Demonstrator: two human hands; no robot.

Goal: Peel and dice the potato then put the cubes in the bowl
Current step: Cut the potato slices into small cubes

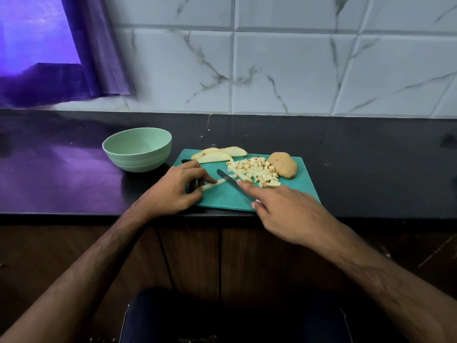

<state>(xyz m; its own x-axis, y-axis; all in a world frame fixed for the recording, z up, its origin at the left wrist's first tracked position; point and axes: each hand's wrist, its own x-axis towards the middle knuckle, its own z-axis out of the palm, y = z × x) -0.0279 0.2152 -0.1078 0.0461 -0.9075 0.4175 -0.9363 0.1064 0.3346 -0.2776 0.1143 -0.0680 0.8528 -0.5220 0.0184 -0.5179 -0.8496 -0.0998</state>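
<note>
Both hands are seen over a green cutting board (291, 191) at the front edge of the dark counter (371, 157). A thin potato strip (214, 184) is pinched by the left hand (173, 188), with fingers and thumb curled round its near end. The strip lies flat on the board, and its long side runs from the left hand toward the back right. A knife (232, 183) is gripped by the right hand (286, 214), with the first finger laid straight along the top of the blade. The handle is hidden under that hand, so only the blade is seen. The blade points to the back left, and its tip is just beside the far end of the strip.

A pile of potato cubes (257, 169) is seen in the middle of the board, with a few longer sticks at its left side. An unpeeled potato (283, 165) rests at the back right corner of the board. Potato slices (217, 154) are laid along the back edge. A pale green bowl (137, 149) is set on the counter just beside the board's back left corner.
</note>
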